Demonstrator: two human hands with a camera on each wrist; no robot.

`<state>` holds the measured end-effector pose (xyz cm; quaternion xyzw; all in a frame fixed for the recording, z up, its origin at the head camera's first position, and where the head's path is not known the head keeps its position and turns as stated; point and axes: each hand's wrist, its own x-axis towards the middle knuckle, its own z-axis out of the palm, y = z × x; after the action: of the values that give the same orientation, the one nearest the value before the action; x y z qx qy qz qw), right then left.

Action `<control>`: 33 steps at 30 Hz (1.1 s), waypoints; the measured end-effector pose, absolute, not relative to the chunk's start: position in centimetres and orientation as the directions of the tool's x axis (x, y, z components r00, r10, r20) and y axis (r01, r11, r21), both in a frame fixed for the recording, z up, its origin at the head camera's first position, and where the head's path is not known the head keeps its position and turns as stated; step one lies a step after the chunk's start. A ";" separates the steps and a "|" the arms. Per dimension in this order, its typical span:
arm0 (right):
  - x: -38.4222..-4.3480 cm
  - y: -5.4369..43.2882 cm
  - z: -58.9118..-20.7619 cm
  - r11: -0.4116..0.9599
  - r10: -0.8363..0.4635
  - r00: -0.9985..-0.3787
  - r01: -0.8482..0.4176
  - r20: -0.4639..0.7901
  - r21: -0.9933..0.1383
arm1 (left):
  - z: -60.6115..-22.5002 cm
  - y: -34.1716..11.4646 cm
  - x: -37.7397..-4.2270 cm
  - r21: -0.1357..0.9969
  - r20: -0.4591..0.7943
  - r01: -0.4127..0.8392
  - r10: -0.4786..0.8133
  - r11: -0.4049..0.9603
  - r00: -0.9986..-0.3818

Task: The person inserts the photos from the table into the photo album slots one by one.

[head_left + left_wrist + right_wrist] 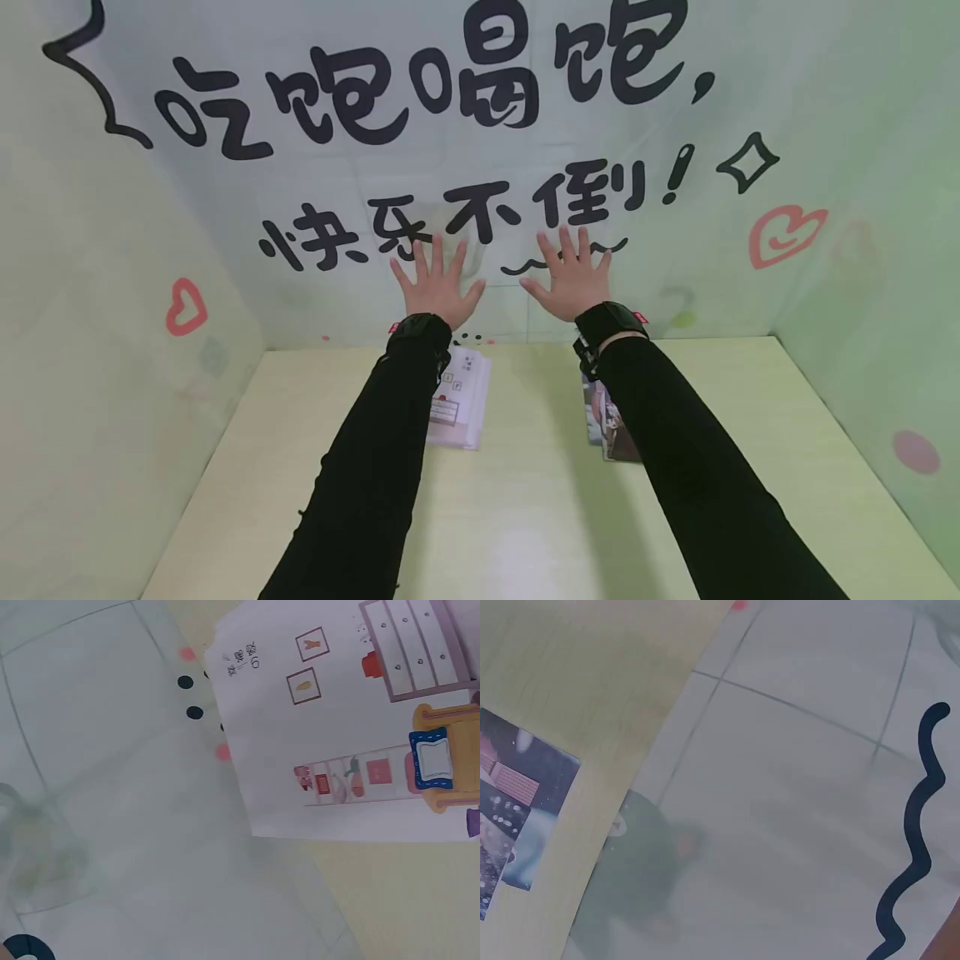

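Both hands reach forward over the table with straight, spread fingers, backs toward the head camera. My left hand [438,287] is in front of the lettered backdrop, above and beyond white printed sheets [474,392]; it holds nothing. In the left wrist view the sheets [270,765] show small drawings, a drawer cabinet and a bed. My right hand [572,282] is level with the left, also holding nothing. Glossy dark picture sheets [594,421] lie below the right forearm, partly hidden by it. Whether either palm touches the backdrop I cannot tell.
A pale wooden-looking table [517,517] spans the lower view. Behind it rises a light backdrop [450,179] with large black characters. Pale side walls stand at left [90,375] and right [862,350], with red hearts drawn on them.
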<state>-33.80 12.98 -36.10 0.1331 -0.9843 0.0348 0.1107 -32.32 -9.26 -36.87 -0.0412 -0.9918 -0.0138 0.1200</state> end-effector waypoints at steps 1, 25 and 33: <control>-33.9 13.0 -36.5 0.961 -0.257 -0.939 -0.272 0.229 -0.038 | -37.1 -9.4 -32.3 0.024 0.231 0.083 0.075 0.996 -0.970; -32.3 9.3 -43.3 0.953 -0.267 -0.960 -0.277 0.086 -0.124 | -48.1 -15.4 -29.0 0.205 -0.021 -0.038 -0.035 0.978 -0.999; -30.6 8.6 -46.4 0.938 -0.296 -0.955 -0.294 0.017 -0.182 | -50.4 -16.3 -28.1 0.381 -0.106 -0.125 -0.091 0.916 -0.990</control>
<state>-30.57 8.61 -46.38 0.1498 -0.9844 0.0917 -0.0055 -28.10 -16.34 -50.39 0.0553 -0.9779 -0.1971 -0.0429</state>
